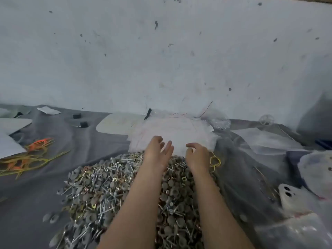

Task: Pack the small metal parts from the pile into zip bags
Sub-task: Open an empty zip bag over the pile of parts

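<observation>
- Head view: left hand (158,150) reaches past the far edge of the pile (107,194); fingers nearly straight and slightly spread, lying over the near edge of the bags (172,132); it grips nothing that shows
- Right hand (197,153) is just beside it, apart from it by a narrow gap; fingers loosely curled, thumb pointing left, at the bags' near edge; whether it pinches a bag I cannot tell, the frame being blurred there
- The pile of small metal parts lies on the grey cloth (45,194) under both forearms; the bags sit in a flat stack touching its far side, close against the wall (161,51)
- Left of the pile: open cloth, then orange and yellow bands (32,157) near the left edge; a white sheet (115,125) beside the bags; two black blocks (80,120) beyond
- Right of the pile: a yellow band (215,161) just beside the right hand; crumpled clear plastic (260,141); a white phone (291,194) near the right edge
</observation>
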{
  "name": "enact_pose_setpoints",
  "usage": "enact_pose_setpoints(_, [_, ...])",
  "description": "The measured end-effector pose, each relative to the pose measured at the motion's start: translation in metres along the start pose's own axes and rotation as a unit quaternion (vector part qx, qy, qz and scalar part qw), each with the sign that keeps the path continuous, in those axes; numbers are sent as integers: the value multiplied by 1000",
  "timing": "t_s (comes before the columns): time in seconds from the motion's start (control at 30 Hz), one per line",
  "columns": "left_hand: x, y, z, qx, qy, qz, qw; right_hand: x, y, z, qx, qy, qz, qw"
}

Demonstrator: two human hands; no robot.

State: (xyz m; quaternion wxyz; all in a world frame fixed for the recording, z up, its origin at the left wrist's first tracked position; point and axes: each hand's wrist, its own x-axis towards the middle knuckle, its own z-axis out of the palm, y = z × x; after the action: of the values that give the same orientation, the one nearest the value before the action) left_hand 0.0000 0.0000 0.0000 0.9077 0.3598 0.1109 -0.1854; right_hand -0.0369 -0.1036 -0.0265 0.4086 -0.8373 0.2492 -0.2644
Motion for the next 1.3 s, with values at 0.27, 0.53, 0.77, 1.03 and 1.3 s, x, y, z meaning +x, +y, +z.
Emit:
enact_pose_setpoints(0.27, [65, -16, 15, 33, 46, -30, 998, 68, 16, 47, -235, -190, 110, 947])
enact_pose_setpoints(0.53, [43, -9, 16, 115, 68, -14, 991, 52, -10, 22, 149, 73, 32, 986])
enact_pose_setpoints(0.77, [-54, 1, -6, -15, -105, -81, 991, -42, -35, -55, 433, -18, 38, 900])
enact_pose_setpoints(1.03, [-165, 0, -74, 233, -136, 34, 962, -177, -7, -118, 164, -161, -65, 971])
enact_pose_setpoints(1.3, [-217, 5, -122, 583, -243, 167, 757, -212, -4, -133, 213, -179, -18, 960])
